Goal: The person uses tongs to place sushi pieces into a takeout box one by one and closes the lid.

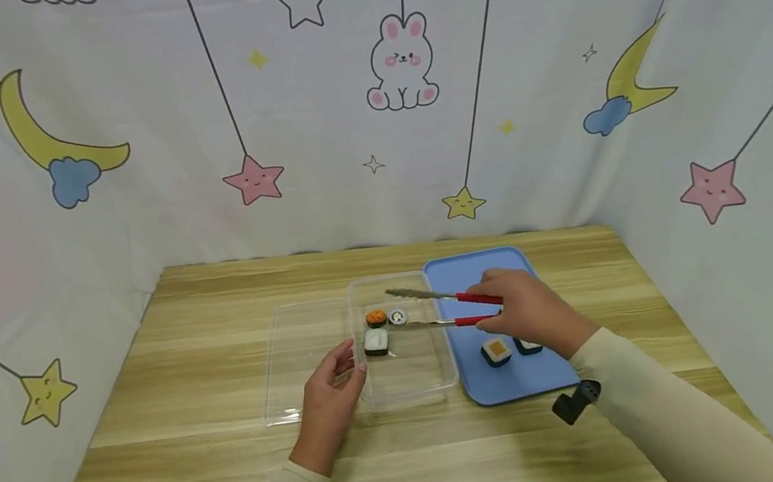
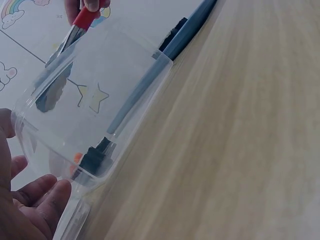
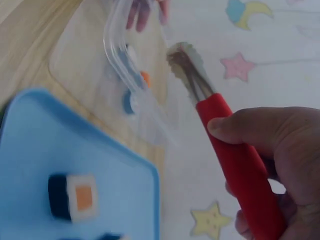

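My right hand (image 1: 529, 307) grips red-handled metal tongs (image 1: 467, 298), their arms spread apart over the clear plastic box (image 1: 446, 375). Inside the box, toward its left side, sit three toy sushi pieces: an orange-topped one (image 1: 376, 318), a small round roll (image 1: 398, 317) and a white-topped block (image 1: 376, 342). The lower tong arm overlaps the small roll in the head view. My left hand (image 1: 331, 397) touches the box's left wall with relaxed fingers (image 2: 47, 192). Below the right hand, an orange-centred sushi block (image 1: 496, 352) lies on the blue tray (image 1: 523, 384).
Another sushi block (image 1: 528, 346) lies on the tray, partly hidden by the right hand. A clear flat lid (image 1: 285, 366) lies left of the box on the wooden table (image 1: 423, 471). Behind the table hangs a patterned white curtain (image 1: 366, 210).
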A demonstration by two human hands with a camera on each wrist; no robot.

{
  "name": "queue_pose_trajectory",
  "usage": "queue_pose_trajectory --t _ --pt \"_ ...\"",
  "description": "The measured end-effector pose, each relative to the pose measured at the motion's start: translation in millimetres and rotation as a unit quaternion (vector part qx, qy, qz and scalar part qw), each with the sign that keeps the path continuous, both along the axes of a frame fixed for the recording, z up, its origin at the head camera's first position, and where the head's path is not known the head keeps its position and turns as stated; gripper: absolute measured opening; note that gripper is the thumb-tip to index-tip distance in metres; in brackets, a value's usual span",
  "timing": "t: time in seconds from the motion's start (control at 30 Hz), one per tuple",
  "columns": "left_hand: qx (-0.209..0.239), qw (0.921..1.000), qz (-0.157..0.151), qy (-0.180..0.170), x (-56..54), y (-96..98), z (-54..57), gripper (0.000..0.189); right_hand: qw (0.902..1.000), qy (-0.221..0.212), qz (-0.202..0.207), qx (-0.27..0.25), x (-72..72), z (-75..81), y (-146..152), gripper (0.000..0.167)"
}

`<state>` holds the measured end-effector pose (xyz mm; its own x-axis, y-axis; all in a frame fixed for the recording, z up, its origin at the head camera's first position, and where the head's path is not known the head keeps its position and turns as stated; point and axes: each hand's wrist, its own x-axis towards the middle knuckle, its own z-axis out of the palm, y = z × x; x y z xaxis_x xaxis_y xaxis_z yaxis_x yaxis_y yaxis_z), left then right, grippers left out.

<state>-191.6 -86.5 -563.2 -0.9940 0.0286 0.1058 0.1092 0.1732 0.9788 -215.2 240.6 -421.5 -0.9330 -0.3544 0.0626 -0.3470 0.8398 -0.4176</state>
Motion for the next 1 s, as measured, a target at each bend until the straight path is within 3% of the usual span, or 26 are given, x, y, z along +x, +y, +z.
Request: queue_pose_trajectory --t 0.27,0.47,0.7,1.0 --pt "-0.001 1.0 -0.002 -0.002 1.1 0.5 -0.1 0.049 0.9929 0.016 -0.117 0.015 22.2 1.1 89 0.051" --pt "-0.005 1.0 0.0 0.001 1.6 0.3 0.8 0.048 0.986 -0.02 -0.161 0.039 42.2 -8.5 138 0.054" --pt "-0.008 1.0 0.0 -0.005 1.0 -1.2 2.6 0.049 0.984 -0.05 -0.165 0.044 48.0 -24.3 152 0.053" --pt "-0.011 0.9999 -0.003 -0.008 0.7 -0.5 1.1 0.048 0.9856 -0.033 -0.159 0.045 50.5 -29.1 150 0.046"
